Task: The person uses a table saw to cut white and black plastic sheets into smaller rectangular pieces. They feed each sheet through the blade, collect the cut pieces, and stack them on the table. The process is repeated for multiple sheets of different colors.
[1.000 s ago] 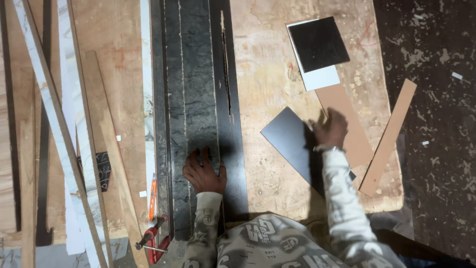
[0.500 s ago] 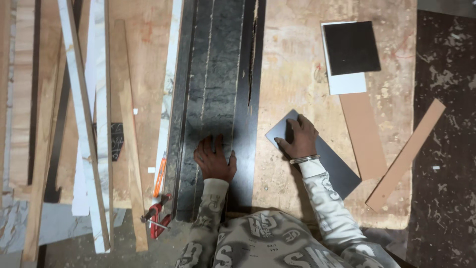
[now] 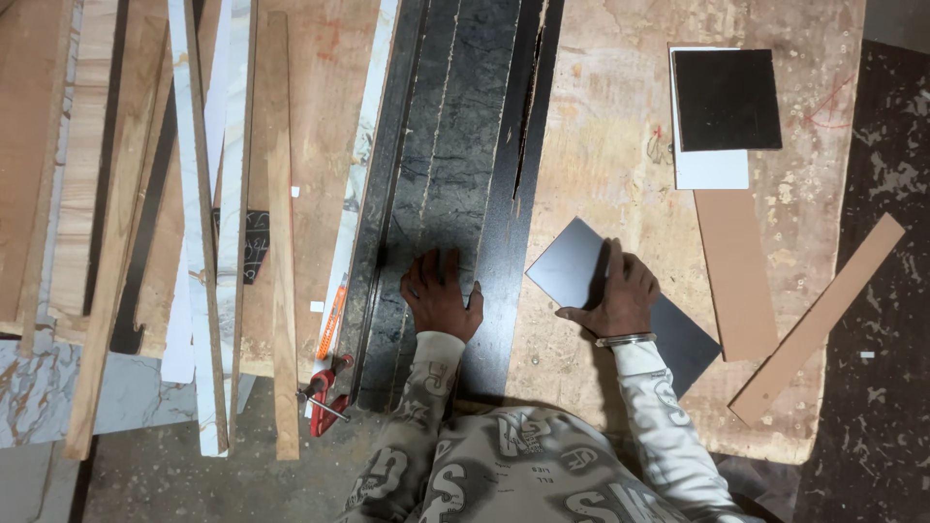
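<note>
The left hand (image 3: 441,295) lies flat, fingers spread, pressing on the dark marbled strips (image 3: 441,165) that run from near to far along the plywood table (image 3: 601,136). Just to its right, the right hand (image 3: 620,295) rests open, palm down, on a dark grey sheet (image 3: 572,266), gripping nothing. A black square (image 3: 727,97) lies farther right. A red clamp (image 3: 325,392) sits near left.
</note>
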Action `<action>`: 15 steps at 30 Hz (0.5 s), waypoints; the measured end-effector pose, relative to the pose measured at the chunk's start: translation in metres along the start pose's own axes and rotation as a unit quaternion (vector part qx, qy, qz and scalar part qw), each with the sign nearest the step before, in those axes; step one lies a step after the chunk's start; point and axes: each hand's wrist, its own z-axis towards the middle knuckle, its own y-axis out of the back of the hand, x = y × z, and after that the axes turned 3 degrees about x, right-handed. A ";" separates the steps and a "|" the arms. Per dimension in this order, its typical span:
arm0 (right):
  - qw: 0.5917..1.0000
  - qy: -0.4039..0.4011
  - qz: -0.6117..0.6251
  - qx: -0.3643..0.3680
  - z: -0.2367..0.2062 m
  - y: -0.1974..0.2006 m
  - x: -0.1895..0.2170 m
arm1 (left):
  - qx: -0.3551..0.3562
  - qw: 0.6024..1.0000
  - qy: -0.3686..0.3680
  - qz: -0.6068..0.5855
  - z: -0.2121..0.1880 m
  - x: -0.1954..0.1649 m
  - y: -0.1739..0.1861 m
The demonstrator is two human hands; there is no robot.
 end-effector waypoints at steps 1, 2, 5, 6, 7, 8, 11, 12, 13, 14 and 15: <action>1.000 0.008 -0.010 0.003 0.000 0.001 0.000 | -0.003 1.000 0.001 -0.003 0.000 0.000 0.001; 1.000 0.016 -0.018 0.004 0.001 0.001 0.001 | -0.007 1.000 0.002 -0.004 0.000 0.000 0.002; 0.996 0.080 -0.012 -0.025 0.007 0.007 0.009 | -0.023 1.000 -0.004 0.001 0.002 -0.002 0.005; 0.994 0.106 -0.005 -0.037 0.009 0.010 0.012 | -0.025 1.000 -0.006 0.004 0.002 -0.002 0.006; 0.993 0.111 -0.001 -0.037 0.012 0.014 0.016 | -0.018 1.000 0.002 -0.003 0.002 -0.003 0.006; 0.993 0.114 0.001 -0.037 0.016 0.018 0.019 | -0.010 1.000 0.010 -0.011 0.003 -0.003 0.007; 0.991 0.130 -0.016 -0.005 0.036 0.025 0.031 | 0.000 1.000 0.023 -0.006 0.003 -0.004 0.007; 0.990 0.137 -0.025 0.013 0.046 0.026 0.035 | 0.003 1.000 0.026 0.002 0.003 -0.004 0.006; 0.987 0.153 -0.038 0.032 0.055 0.026 0.038 | -0.001 1.000 0.025 -0.004 0.002 -0.004 0.006; 0.983 0.168 -0.050 0.053 0.066 0.025 0.041 | -0.004 1.000 0.024 -0.010 0.002 -0.004 0.006; 0.978 0.185 -0.061 0.074 0.075 0.022 0.044 | -0.008 1.000 0.023 -0.015 0.002 -0.003 0.006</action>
